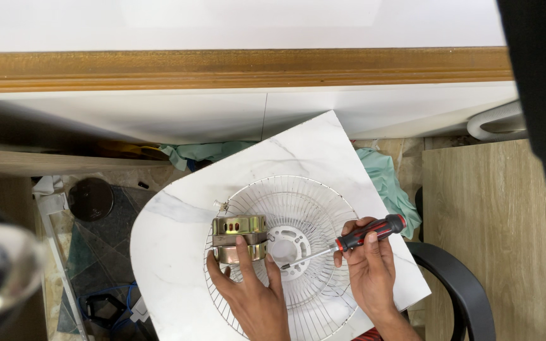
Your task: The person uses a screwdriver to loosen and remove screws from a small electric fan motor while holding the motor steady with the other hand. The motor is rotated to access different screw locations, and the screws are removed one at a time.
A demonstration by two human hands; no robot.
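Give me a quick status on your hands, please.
Left hand steadying brass-coloured motor housing. Right hand gripping red-and-black screwdriver, tip at fan guard hub. Nothing obstructing.

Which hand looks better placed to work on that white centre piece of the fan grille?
Probably the right hand: it grips the screwdriver, tip on the white hub. The left hand is steadying the motor.
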